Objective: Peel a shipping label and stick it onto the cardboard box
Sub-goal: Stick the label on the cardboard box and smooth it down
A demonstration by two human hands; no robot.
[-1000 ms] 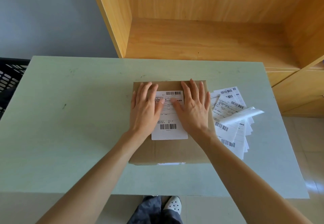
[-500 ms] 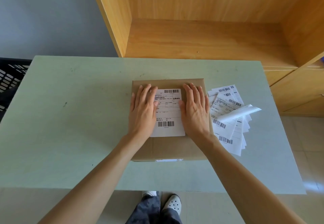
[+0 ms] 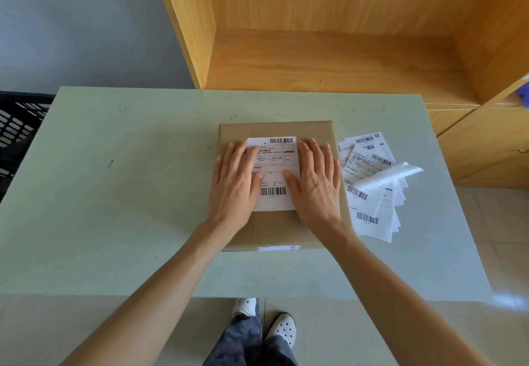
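Observation:
A brown cardboard box (image 3: 274,129) lies flat on the pale green table (image 3: 114,188). A white shipping label (image 3: 274,162) with barcodes at top and bottom lies flat on the box top. My left hand (image 3: 236,185) rests palm down over the label's left edge, fingers spread. On the label's right edge my right hand (image 3: 316,184) lies palm down the same way. Neither hand holds anything. Parts of the label's side edges are hidden under my palms.
A fanned pile of label sheets (image 3: 372,194) lies on the table just right of the box, with a curled blank backing strip (image 3: 392,175) on top. A wooden shelf unit (image 3: 329,59) stands behind the table. A black crate (image 3: 17,128) sits at far left.
Both hands have slid apart from the label's middle toward its side edges, uncovering more of the print. The view has shifted slightly downward.

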